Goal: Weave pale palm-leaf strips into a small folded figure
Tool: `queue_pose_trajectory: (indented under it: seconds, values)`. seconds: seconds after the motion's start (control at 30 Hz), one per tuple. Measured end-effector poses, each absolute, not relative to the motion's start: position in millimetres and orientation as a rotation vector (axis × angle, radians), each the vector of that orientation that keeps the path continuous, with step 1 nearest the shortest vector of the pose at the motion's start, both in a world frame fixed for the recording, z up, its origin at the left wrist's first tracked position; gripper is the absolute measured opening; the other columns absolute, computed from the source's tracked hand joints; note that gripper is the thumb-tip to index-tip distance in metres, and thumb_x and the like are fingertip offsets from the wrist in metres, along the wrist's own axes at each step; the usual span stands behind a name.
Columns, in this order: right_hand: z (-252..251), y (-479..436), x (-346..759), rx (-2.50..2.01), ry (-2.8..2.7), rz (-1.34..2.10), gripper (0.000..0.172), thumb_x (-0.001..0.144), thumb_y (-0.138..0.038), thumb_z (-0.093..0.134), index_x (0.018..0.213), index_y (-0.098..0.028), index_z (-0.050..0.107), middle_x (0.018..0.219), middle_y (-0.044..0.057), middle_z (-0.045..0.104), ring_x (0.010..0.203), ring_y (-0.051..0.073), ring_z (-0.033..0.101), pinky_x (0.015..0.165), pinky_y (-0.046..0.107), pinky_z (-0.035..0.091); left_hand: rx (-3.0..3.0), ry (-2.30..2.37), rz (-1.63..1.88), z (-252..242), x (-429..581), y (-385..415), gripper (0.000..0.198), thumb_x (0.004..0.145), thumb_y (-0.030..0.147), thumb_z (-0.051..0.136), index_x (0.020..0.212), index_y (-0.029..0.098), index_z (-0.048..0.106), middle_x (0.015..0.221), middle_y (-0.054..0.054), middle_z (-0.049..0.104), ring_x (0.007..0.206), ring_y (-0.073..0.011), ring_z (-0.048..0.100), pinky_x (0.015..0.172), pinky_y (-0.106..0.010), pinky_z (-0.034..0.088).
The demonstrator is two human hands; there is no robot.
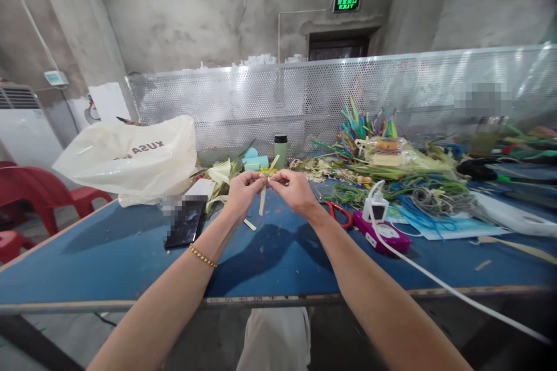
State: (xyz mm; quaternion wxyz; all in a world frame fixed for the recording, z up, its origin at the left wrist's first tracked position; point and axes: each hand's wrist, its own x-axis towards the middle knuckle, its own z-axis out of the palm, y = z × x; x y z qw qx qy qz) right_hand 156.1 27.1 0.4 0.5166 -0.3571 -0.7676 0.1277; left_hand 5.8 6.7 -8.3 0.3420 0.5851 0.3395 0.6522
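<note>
Two hands (293, 189) over the desk (130, 269), one gold bracelet (202, 256)! One green bottle (281, 153) toward the far edge, one pale bag (174, 162) by the far left corner, one dark device (191, 229), one purple power block (369, 232) (those tangled strands (435, 200) are too jumbled to count)!

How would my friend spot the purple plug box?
Find the blue table and look right of the person's right hand, past the red handles. The purple plug box lies there with a white charger on top; its purple body sets it apart from the red handles and tangled strands nearby.
</note>
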Motion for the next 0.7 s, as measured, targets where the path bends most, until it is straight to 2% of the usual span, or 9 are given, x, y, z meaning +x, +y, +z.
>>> queue_pose_trajectory:
  seconds: [0.13, 0.33, 0.5, 0.6, 0.7]
  values:
    - [0.3, 27.9, 158.4, -0.825, -1.848, 0.364, 0.019, 0.076, -0.032, 0.063, 0.069, -0.014, 0.066, 0.067, 0.004, 0.069, 0.060, 0.014, 0.060, 0.058, 0.024, 0.044, 1.526, 0.887, 1.628, -4.8, 7.2, 2.3, 0.021, 0.068, 0.034, 0.072, 0.072, 0.014, 0.068, 0.061, 0.000, 0.059, 0.056, -0.0091, 0.046, 0.056, -0.023, 0.036]
    - [2.4, 26.2, 161.5, -0.830, -1.893, 0.385, 0.019, 0.076, -0.031, 0.061, 0.070, -0.014, 0.066, 0.068, 0.005, 0.068, 0.063, 0.014, 0.057, 0.059, 0.025, 0.043, 1.592, 0.987, 1.498, -0.7, 3.8, -1.3, 0.023, 0.068, 0.033, 0.072, 0.057, 0.014, 0.064, 0.051, -0.001, 0.055, 0.050, -0.0092, 0.045, 0.051, -0.024, 0.033]
    - [1.8, 26.4, 161.0, -0.865, -1.946, 0.292, 0.018, 0.078, -0.029, 0.061, 0.067, -0.015, 0.064, 0.066, 0.004, 0.066, 0.063, 0.014, 0.056, 0.061, 0.025, 0.041, 1.515, 0.895, 1.410, -2.6, -1.6, 1.7, 0.020, 0.064, 0.031, 0.075, 0.061, 0.013, 0.066, 0.053, -0.001, 0.057, 0.050, -0.0087, 0.046, 0.051, -0.023, 0.033]
    - [3.2, 26.5, 163.7, -0.902, -1.945, 0.185, 0.018, 0.081, -0.028, 0.059, 0.069, -0.016, 0.065, 0.068, 0.003, 0.066, 0.064, 0.014, 0.056, 0.063, 0.025, 0.040, 1.440, 0.849, 1.406, -5.2, -3.8, 5.6, 0.022, 0.062, 0.031, 0.077, 0.064, 0.012, 0.067, 0.055, -0.002, 0.058, 0.051, -0.0085, 0.048, 0.052, -0.023, 0.034]
    - [6.7, 24.3, 168.2, -0.907, -1.822, -0.117, 0.019, 0.087, -0.026, 0.053, 0.077, -0.017, 0.067, 0.078, 0.005, 0.065, 0.074, 0.017, 0.056, 0.071, 0.029, 0.040, 1.319, 0.805, 1.450, -6.5, -5.5, 9.2, 0.022, 0.059, 0.029, 0.079, 0.064, 0.011, 0.066, 0.056, -0.002, 0.058, 0.051, -0.0084, 0.048, 0.051, -0.023, 0.034]
